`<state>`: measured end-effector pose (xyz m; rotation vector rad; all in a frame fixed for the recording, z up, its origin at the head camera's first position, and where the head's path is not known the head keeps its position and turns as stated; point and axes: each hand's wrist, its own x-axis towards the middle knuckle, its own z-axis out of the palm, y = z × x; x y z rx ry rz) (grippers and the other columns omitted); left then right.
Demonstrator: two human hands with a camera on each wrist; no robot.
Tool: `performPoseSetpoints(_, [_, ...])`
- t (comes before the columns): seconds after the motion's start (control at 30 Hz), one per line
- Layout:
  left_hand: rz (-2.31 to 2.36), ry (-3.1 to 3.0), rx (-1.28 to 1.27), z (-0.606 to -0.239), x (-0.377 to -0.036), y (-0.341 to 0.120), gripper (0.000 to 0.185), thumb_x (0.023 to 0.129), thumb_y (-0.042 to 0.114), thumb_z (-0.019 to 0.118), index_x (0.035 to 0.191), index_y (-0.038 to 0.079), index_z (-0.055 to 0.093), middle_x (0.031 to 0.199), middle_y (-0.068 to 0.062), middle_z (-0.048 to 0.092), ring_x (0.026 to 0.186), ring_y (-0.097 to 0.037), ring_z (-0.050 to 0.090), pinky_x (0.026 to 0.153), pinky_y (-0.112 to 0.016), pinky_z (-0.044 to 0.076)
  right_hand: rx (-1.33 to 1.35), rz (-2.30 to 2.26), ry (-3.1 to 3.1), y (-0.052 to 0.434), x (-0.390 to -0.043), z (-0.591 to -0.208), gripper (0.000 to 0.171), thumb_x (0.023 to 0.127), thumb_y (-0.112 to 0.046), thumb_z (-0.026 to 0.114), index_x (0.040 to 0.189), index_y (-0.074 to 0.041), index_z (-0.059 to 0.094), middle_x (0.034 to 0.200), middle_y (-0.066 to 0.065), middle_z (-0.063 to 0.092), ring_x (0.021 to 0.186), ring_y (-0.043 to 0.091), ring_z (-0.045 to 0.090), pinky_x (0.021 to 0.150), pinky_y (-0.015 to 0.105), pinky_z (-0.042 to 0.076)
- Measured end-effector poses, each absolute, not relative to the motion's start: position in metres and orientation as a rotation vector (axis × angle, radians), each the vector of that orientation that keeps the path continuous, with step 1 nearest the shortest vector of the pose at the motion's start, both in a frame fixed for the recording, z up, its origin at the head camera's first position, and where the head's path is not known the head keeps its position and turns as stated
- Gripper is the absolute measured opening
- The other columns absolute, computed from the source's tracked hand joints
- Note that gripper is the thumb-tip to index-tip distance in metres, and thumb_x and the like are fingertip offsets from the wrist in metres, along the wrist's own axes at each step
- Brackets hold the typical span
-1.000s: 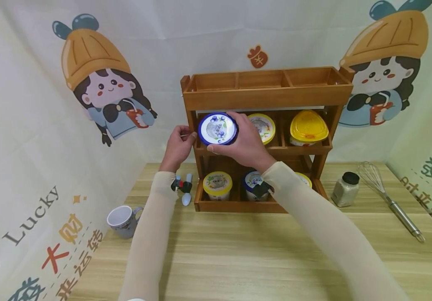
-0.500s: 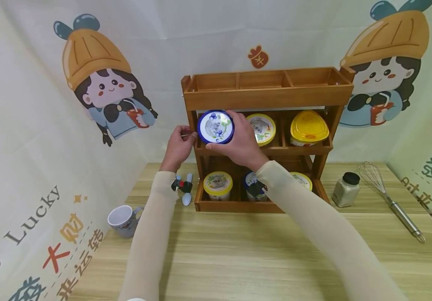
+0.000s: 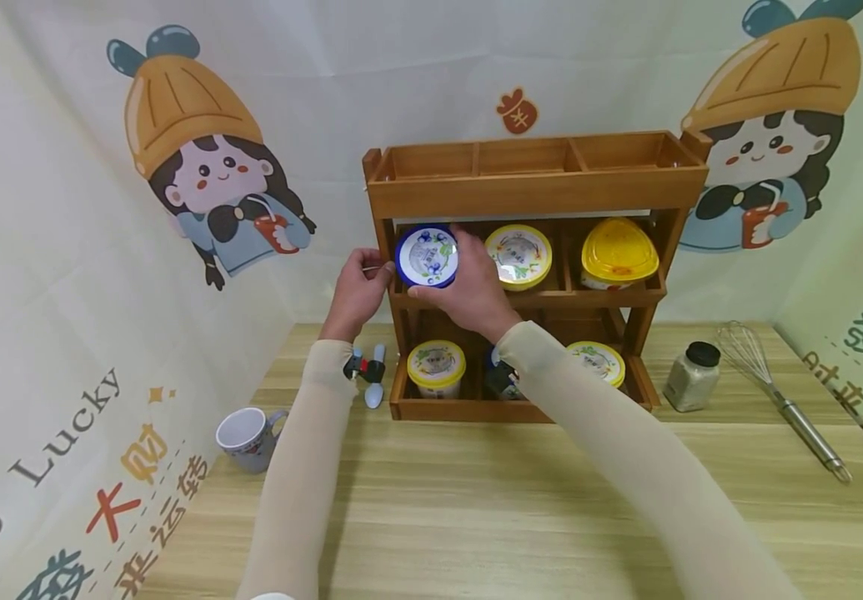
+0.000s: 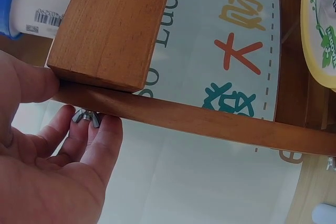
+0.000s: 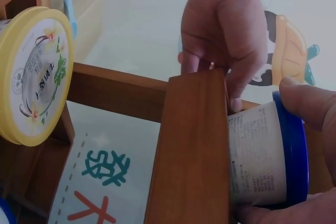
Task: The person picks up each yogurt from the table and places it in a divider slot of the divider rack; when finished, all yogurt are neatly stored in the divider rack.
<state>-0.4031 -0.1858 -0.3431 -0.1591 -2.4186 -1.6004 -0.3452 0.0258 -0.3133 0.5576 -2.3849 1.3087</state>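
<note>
My right hand [image 3: 474, 283] grips a white tub with a blue lid [image 3: 427, 257] at the left compartment of the rack's middle tier. The right wrist view shows thumb and fingers on opposite sides of this tub [image 5: 257, 156], its base behind the tier's front board. My left hand [image 3: 358, 292] holds the left side upright of the wooden rack [image 3: 536, 200]. In the left wrist view, that hand's [image 4: 58, 166] thumb presses the upright's inner side, and its fingertips lie around a metal wing nut [image 4: 85, 117] on the outer side.
Beside the blue-lidded tub stand a yellow-lidded tub [image 3: 519, 257] and a tub with a domed yellow lid [image 3: 619, 252]. Several tubs fill the bottom tier. A mug [image 3: 246, 437] and spoon [image 3: 374, 392] are left; a black-capped jar [image 3: 691, 377] and whisk [image 3: 784, 404] are right.
My right hand has moved a little left with the blue-lidded tub, which sits slightly further into the left compartment. More of the yellow-lidded tub beside it shows. My left hand stays put.
</note>
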Motion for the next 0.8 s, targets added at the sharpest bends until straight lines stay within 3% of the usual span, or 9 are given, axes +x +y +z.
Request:
performPoseSetpoints(0.47, [-1.603, -2.421, -0.168, -0.345, -0.406, -0.188, 0.044, 0.108, 0.03, 0.061, 0.144, 0.007, 0.049, 0.147, -0.016, 0.056, 0.139, -0.033, 0.055, 0.116, -0.049, 0.049, 0.512, 1.253, -2.352, 0.017, -0.348, -0.322, 0.109, 0.082, -0.034, 0.093, 0.162, 0.001, 0.027, 0.154, 0.022, 0.049, 0.14, 0.036, 0.052, 0.122, 0.048, 0.042])
performPoseSetpoints(0.8, [-1.588, -2.416, -0.175, -0.344, -0.402, -0.187, 0.045, 0.108, 0.029, 0.06, 0.144, 0.005, 0.049, 0.146, -0.017, 0.056, 0.139, -0.033, 0.055, 0.116, -0.049, 0.049, 0.524, 1.186, -2.355, 0.022, -0.337, -0.317, 0.108, 0.085, -0.037, 0.09, 0.165, -0.003, 0.025, 0.163, 0.02, 0.041, 0.149, 0.036, 0.044, 0.126, 0.049, 0.036])
